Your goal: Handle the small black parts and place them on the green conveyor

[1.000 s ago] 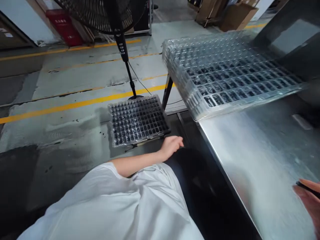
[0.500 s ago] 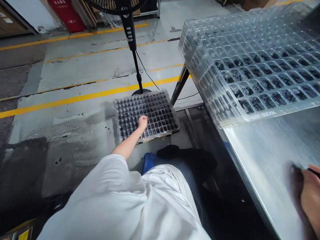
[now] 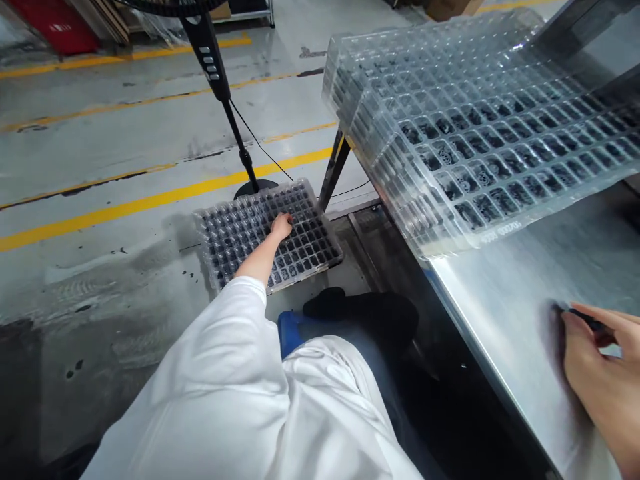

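Note:
My left hand [image 3: 281, 227] reaches down and forward over a clear plastic tray [image 3: 227, 223] standing low near the floor. Its fingers are closed over the cells, many of which hold small dark parts; whatever lies between the fingertips is too small to make out. On the right, my right hand [image 3: 600, 360] rests at the metal tabletop [image 3: 505, 313]. Thumb and fingers pinch a small black piece [image 3: 587, 319], whose kind I cannot tell.
A stack of clear compartment trays [image 3: 400, 160] with dark parts stands on the table's far end. Beyond the low tray rises a black pedestal fan [image 3: 235, 133], its cable trailing on the floor. A table leg [image 3: 334, 170] stands right of the low tray. Something blue [image 3: 289, 333] is beside my leg.
The view has shifted to the right. My left hand has moved a little farther across the low tray. More of my right hand shows, with the black piece now clearer.

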`<state>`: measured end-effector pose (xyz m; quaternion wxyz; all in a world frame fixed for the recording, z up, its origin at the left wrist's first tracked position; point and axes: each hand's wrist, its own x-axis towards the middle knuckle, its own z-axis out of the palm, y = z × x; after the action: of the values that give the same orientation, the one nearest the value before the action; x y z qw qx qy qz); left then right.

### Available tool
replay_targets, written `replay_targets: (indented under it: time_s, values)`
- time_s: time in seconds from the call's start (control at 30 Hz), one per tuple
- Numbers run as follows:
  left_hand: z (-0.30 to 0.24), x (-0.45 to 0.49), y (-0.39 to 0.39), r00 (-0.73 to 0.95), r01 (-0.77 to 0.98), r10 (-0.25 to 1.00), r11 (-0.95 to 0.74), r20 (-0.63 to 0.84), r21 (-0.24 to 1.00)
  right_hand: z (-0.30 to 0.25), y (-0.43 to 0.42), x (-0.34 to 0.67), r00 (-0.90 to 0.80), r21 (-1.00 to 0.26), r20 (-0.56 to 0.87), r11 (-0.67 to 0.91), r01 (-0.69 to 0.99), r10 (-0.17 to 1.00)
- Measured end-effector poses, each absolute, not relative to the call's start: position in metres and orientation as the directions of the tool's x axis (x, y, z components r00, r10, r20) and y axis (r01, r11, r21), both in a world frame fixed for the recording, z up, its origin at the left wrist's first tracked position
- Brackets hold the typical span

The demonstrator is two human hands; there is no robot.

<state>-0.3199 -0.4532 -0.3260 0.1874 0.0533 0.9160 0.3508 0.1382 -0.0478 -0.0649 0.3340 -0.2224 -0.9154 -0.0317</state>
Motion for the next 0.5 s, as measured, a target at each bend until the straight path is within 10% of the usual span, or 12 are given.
replay_targets:
  time_s: [0.5]
  values:
    - [-0.266,-0.268,-0.471,-0.980,0.020,0.149,0.728,-0.130,0.685,-0.055,-0.061,0.136,-0.679,-0.122,0.650,0.929,0.350,0.342]
